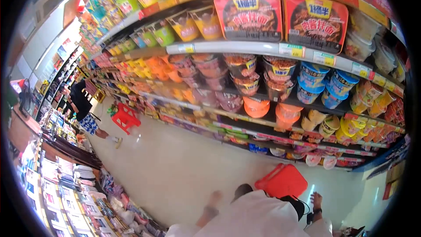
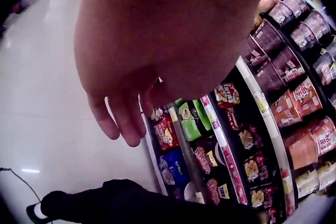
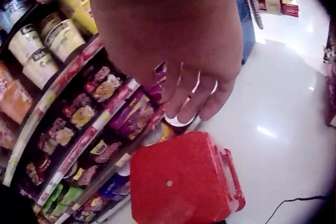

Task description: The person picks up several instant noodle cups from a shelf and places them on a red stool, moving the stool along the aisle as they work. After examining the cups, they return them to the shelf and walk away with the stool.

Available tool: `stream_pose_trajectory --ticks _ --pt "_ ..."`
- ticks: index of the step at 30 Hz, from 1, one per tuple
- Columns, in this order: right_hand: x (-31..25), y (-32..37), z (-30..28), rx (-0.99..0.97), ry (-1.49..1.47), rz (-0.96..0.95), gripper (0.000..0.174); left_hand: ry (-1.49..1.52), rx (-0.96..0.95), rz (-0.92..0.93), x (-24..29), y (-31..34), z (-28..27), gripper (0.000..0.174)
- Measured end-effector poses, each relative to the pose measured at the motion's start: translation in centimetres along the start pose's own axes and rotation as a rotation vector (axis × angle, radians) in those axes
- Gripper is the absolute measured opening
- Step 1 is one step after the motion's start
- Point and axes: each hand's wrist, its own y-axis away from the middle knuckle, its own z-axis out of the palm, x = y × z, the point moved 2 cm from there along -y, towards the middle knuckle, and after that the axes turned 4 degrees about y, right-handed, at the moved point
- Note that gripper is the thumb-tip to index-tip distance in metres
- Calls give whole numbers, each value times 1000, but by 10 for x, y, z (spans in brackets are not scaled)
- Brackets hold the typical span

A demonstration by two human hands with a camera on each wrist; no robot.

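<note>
My left hand point(image 1: 214, 199) hangs at my side, blurred in the head view. In the left wrist view the same hand point(image 2: 157, 66) has its fingers loosely extended downward, with nothing in them. My right hand point(image 1: 316, 200) hangs on the other side, beside a red plastic stool point(image 1: 285, 181). The right wrist view shows that hand point(image 3: 178, 50) with relaxed fingers and nothing held, just above the stool's seat point(image 3: 170, 179) in the picture. Shelves of instant noodle tubs point(image 1: 247, 83) stand in front of me.
Two large red noodle boxes point(image 1: 250, 17) sit on an upper shelf. Down the aisle floor point(image 1: 175, 162) stands another red stool point(image 1: 126, 118), near a person in patterned shorts point(image 1: 89, 123). Low racks of goods point(image 1: 72, 193) line the left. A thin cable point(image 3: 294, 201) lies on the floor.
</note>
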Motion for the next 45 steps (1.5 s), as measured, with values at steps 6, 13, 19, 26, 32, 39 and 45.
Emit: stream_pose_trajectory --ticks 6,13,19,26,32,39,45 --pt "-89 42 67 -85 46 -86 39 -185 -343 -42 -16 20 -19 39" --pt "-7 140 81 45 -86 71 47 49 -50 -270 -56 7 -93 14" --pt "136 264 44 116 -168 382 46 450 -32 -448 -93 -47 -143 38" --pt "201 394 38 215 -309 323 41 423 -131 -315 -107 -103 -143 27" --pt "167 454 95 398 -419 329 33 413 -131 -573 -44 -89 -118 24" --pt "174 475 101 492 -367 373 34 218 -233 -615 -38 -69 -115 23" --pt "173 457 109 516 -438 275 28 298 -358 -684 -59 -78 -131 27"
